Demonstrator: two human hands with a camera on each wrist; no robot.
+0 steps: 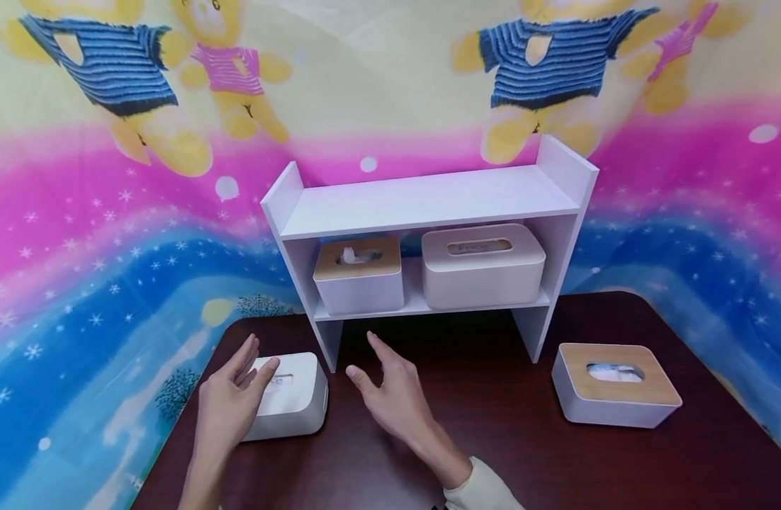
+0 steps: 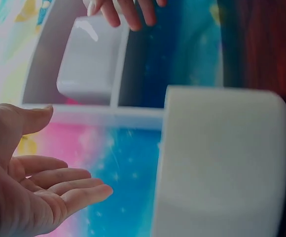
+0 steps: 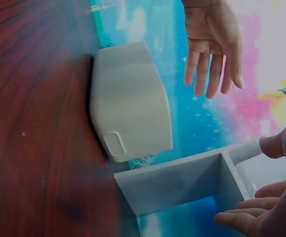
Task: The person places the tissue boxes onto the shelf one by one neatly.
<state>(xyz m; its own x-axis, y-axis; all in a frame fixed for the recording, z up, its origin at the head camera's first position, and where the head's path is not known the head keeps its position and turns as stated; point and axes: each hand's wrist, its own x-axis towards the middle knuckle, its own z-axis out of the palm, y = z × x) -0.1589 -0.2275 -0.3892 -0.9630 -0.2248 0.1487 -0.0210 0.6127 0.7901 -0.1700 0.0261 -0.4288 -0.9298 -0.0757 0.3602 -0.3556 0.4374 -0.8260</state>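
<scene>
A white tissue box (image 1: pixel 295 397) lies at the left of the dark table, just left of the shelf. Above its left part, overlapping it in the head view, is my left hand (image 1: pixel 227 400), fingers extended and thumb apart. My right hand (image 1: pixel 397 397) hovers to the right of that box, palm turned inward, holding nothing. Seen from the right wrist, the white box (image 3: pixel 130 101) stands on the tabletop with both hands apart from it. The left wrist view has the left hand (image 2: pixel 44 187) with straight, empty fingers beside the box (image 2: pixel 227 158).
A white two-tier shelf (image 1: pixel 429 202) stands at the back. On its middle board sit a wood-topped tissue box (image 1: pixel 358 290) and a larger white one (image 1: pixel 482 280). Another wood-topped tissue box (image 1: pixel 620 404) rests on the table (image 1: pixel 480 411) at right. A printed bear cloth (image 1: pixel 378 85) hangs behind.
</scene>
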